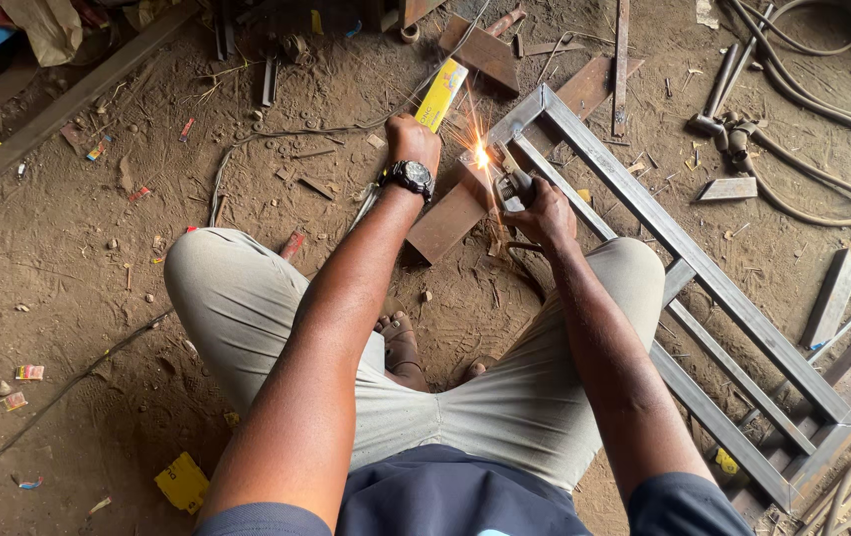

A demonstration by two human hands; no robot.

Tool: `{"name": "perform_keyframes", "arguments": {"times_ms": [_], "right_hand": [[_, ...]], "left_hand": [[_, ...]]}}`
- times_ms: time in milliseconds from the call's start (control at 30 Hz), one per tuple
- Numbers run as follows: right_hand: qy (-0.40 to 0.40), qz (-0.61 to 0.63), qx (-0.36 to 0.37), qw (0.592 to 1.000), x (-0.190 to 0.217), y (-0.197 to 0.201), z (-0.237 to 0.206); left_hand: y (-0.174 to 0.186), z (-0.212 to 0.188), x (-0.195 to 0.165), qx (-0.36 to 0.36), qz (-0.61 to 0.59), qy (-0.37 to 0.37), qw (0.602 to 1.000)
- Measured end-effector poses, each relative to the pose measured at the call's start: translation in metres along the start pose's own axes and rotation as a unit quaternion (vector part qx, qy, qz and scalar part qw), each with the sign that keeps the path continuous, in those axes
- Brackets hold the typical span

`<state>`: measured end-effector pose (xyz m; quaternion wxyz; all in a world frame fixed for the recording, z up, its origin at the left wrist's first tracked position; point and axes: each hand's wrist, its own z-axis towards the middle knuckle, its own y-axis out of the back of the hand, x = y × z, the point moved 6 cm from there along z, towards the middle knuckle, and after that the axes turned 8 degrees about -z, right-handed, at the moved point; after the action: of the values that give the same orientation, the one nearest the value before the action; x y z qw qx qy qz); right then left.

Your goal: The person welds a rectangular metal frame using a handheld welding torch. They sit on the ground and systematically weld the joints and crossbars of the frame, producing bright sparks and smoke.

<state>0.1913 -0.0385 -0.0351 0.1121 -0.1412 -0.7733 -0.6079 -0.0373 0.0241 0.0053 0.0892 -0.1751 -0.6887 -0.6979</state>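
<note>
Weld point: sparks [482, 156] burn at the near corner of the grey steel frame [689, 253], at about 12 o'clock from my knees.
Right hand [545, 210]: closed around the electrode holder [513, 187], tip at the spark; grip firm, fingers wrapped.
Left hand [413, 139]: at 11 o'clock of the spark, curled and pressed down near the rusty flat plate [450, 220]; I cannot tell whether it holds anything. Wristwatch [409, 177] on that wrist.
Frame position: lies flat on the dirt floor [98, 268], running from the spark toward 4 o'clock, past my right knee; a second inner bar runs along inside it.
Progress: in my judgement the frame is already assembled into its long rectangle and this corner joint is under weld now; I cannot tell from here whether the far corners at 4 o'clock are finished.
Containers: a yellow flat box [441, 93] lies at 12 o'clock beyond my left hand; contents not visible. No other container in view.
Surroundings: hoses [823, 109] coil at 2 o'clock; hammer [719, 94] beside them; steel offcuts [831, 298] at 3 o'clock; a cable [277, 134] runs off at 10 o'clock; paper scraps [183, 482] at 7 o'clock.
</note>
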Motion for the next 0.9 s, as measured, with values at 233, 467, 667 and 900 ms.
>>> {"name": "perform_keyframes", "arguments": {"times_ms": [233,467,667,900], "right_hand": [[0.004,0.039,-0.017,0.999,0.005,0.011,-0.005],[0.007,0.066,-0.116,0.991,-0.016,0.021,-0.001],[-0.028,0.039,-0.124,0.991,-0.043,0.039,-0.009],[0.166,0.197,-0.258,0.931,-0.077,0.133,-0.076]], "left_hand": [[0.0,-0.001,0.002,-0.015,0.008,-0.001,1.0],[-0.009,0.004,0.01,-0.027,-0.007,0.007,1.0],[-0.018,0.014,0.008,-0.018,-0.021,0.005,1.0],[-0.015,0.029,0.017,-0.007,-0.043,-0.015,0.999]]}}
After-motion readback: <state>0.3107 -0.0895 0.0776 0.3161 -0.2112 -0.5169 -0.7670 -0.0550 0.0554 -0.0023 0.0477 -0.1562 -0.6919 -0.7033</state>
